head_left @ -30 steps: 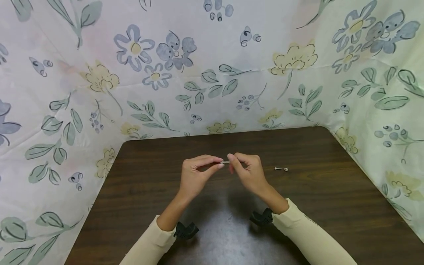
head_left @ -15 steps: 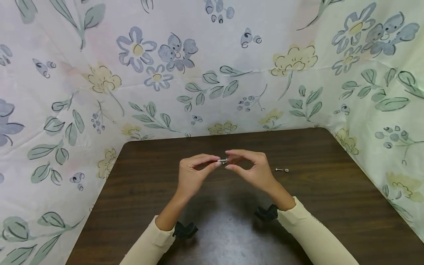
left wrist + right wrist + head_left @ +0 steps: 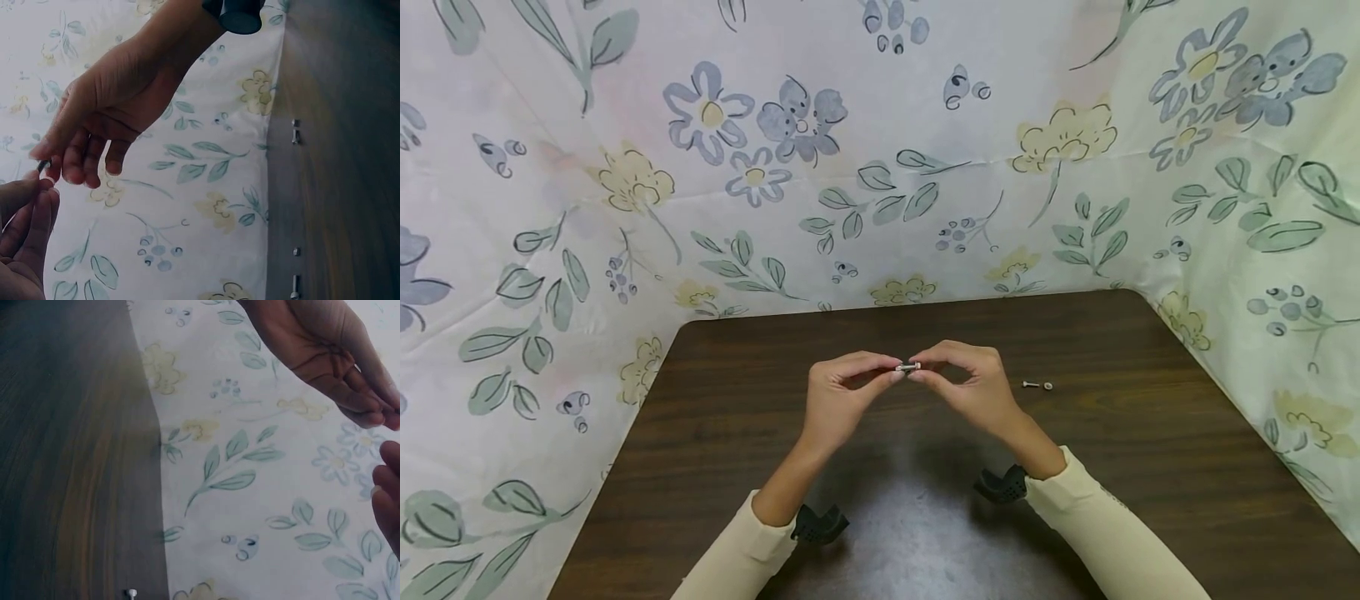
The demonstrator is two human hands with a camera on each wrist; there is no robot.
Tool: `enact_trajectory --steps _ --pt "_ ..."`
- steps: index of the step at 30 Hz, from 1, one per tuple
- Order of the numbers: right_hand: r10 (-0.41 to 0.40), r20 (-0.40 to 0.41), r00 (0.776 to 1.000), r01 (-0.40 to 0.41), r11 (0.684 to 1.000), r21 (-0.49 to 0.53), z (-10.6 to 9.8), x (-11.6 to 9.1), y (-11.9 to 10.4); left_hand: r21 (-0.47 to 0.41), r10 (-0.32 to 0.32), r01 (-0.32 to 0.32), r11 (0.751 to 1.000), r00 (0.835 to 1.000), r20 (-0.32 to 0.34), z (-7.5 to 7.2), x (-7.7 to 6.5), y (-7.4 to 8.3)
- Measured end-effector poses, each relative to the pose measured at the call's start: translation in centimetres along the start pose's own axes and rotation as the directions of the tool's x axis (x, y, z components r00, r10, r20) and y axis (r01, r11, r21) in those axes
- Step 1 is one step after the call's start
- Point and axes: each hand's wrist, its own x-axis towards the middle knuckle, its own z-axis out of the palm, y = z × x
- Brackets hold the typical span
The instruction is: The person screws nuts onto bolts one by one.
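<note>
Floral cloth (image 3: 880,108) behind and at both sides; dark wood table (image 3: 722,408) in front, both unchanged. Pale sleeves (image 3: 1112,525) come in from the near edge, a black wrist camera (image 3: 822,525) at each cuff.

Left hand (image 3: 838,404): thumb and forefinger pinch one end of a bolt (image 3: 907,367), same grip as half a second ago. Right hand (image 3: 973,392): thumb and forefinger have drawn together and now pinch the other end; half a second ago they stood spread wider around it. One second ago these fingertips covered that end.

Bolt lies roughly level between the two hands, raised off the table. Whether anything is threaded on it: too small to tell.

Loose bolt (image 3: 1031,384) on the table right of the right hand, not moved. Nut (image 3: 1048,386) just beside its far right end, apart, likewise not moved.
</note>
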Motion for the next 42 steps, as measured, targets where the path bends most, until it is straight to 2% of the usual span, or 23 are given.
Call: enact_trajectory --steps 14,24,32,42 --pt "0.057 0.048 0.997 -0.058 0.998 0.022 0.23 -0.19 0.19 0.015 0.025 -0.025 1.000 0.999 0.030 0.22 -0.16 -0.07" --pt "0.100 0.064 0.993 -0.097 0.994 -0.049 -0.31 -0.03 -0.09 0.048 0.023 -0.023 0.999 1.000 0.005 -0.23 -0.08 0.35" --pt "0.002 0.067 0.998 0.001 0.999 -0.043 -0.40 0.22 -0.16 0.053 0.024 -0.025 0.998 1.000 0.016 -0.40 0.07 0.18" --pt "-0.004 0.061 0.998 0.007 0.999 -0.042 -0.49 0.08 -0.23 0.032 0.017 -0.018 0.999 1.000 0.025 -0.19 0.01 0.35"
